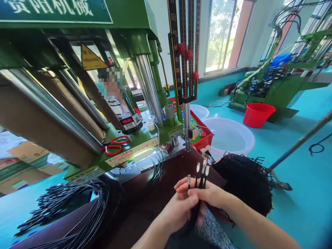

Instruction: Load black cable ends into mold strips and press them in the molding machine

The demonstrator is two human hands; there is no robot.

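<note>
In front of my lap, my left hand (178, 206) and my right hand (210, 192) meet around a small bunch of black cables (201, 181). Silver metal plugs stick up from the cable ends above my fingers. One cable stands a little apart at the left, by my left fingertips, while the others rise together beside my right hand. Both hands are closed, thumbs pressed on the cables. The lower part of the bunch hangs below my palms, partly hidden by them.
A green press machine (137, 145) stands ahead, with red-handled scissors (113, 149) on its bed. Black cables (95, 204) lie in a heap at the left. To the right are a pile of black scraps (243, 183), a white basin (228, 133) and a red bucket (258, 114). A person is behind the press.
</note>
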